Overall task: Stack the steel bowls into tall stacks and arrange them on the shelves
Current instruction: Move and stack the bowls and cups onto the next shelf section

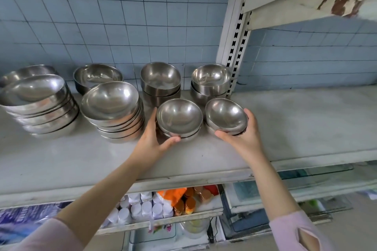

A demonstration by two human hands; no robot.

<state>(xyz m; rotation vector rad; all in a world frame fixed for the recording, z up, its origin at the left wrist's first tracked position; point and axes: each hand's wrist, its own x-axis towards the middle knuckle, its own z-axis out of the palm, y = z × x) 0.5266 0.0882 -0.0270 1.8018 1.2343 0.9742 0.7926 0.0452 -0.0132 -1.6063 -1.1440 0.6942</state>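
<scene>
Your left hand [152, 138] cups a short stack of small round steel bowls [179, 119], thumb under the front, fingers behind. Your right hand [243, 135] wraps a second short stack of small steel bowls [225, 116] just beside it. Both stacks rest on the pale grey shelf [295, 128]. Behind and to the left stand more steel bowl stacks [111, 106], against the blue tiled wall [122, 16].

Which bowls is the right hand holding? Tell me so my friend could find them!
Look at the long grey shelf under the blue tiled wall. Near the white slotted post, two small bowl stacks sit at the front. The right hand grips the small stack nearest the post; the other front stack is in the left hand.
</scene>
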